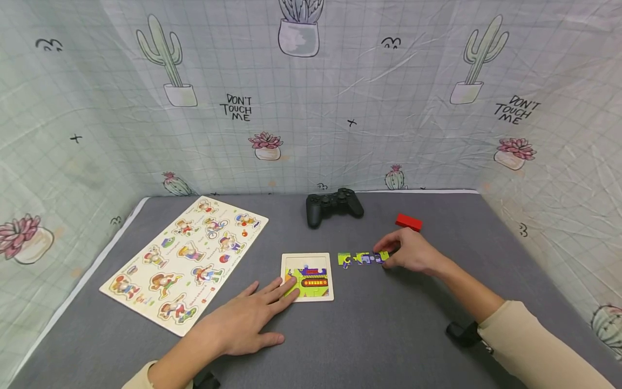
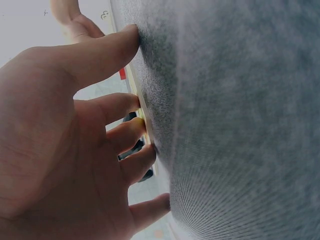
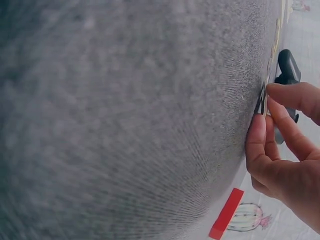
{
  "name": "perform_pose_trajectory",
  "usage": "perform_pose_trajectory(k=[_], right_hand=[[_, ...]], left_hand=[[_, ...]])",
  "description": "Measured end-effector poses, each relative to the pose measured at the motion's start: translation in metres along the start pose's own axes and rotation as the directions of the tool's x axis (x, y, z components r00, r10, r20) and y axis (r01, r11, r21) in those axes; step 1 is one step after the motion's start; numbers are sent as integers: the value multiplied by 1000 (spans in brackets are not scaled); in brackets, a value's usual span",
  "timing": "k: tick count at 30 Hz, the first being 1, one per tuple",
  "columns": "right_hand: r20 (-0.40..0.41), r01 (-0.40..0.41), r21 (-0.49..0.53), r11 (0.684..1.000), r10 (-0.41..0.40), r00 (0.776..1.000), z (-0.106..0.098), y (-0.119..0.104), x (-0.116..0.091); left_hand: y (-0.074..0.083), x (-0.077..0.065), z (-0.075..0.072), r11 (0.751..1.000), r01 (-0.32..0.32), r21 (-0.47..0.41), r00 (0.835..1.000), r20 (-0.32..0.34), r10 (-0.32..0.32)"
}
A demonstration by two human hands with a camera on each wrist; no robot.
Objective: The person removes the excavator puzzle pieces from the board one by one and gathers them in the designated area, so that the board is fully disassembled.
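A small wooden jigsaw puzzle tray (image 1: 332, 278) lies on the grey table, its lower part filled with green, purple and orange pieces. My left hand (image 1: 248, 321) rests flat, fingers stretched out, fingertips on the tray's left side; the left wrist view shows the hand (image 2: 75, 150) from the palm side. To the tray's right, loose puzzle pieces (image 1: 344, 258) lie in a short row. At the row's right end, my right hand (image 1: 413, 251) pinches a puzzle piece (image 1: 381, 257) between thumb and fingers. The right wrist view shows that hand (image 3: 287, 155) low over the cloth, the piece seen edge-on.
A large board (image 1: 170, 259) with cartoon figures lies at the left, near my left forearm. Behind the tray sits a black game controller (image 1: 335, 206). A red block (image 1: 409, 222) is just beyond my right hand. A patterned cloth (image 1: 311, 108) hangs around the table.
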State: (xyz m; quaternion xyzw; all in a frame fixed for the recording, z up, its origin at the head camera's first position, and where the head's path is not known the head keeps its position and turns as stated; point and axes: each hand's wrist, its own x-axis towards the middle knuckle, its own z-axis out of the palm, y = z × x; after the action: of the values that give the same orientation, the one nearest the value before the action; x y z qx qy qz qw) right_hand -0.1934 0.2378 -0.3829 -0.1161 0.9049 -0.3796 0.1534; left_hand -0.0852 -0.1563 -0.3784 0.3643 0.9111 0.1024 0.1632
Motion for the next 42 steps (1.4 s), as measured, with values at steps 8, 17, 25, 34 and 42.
perform_pose_trajectory(k=[8,17,25,34,42], right_hand=[[7,-11,-13,1000,11,1000,-1,-4,-1],[15,-7,-36,999,8,1000,-1,-7,-1],[-7,-26,-78,997,25,1000,0,-8,-1],[2,3,-73,997,-3,1000,1,-8,-2],[-15,45,-86,995,-47,999,0,-8,-3]], left_hand=[[0,0,0,1000,4,0,1000,1,-4],[-1,0,0,1000,5,-5,1000,2,-5],[0,0,1,1000,1,9,1000,-6,-1],[-1,1,1,1000,2,10,1000,3,-2],[0,0,2,1000,1,25,1000,-3,-1]])
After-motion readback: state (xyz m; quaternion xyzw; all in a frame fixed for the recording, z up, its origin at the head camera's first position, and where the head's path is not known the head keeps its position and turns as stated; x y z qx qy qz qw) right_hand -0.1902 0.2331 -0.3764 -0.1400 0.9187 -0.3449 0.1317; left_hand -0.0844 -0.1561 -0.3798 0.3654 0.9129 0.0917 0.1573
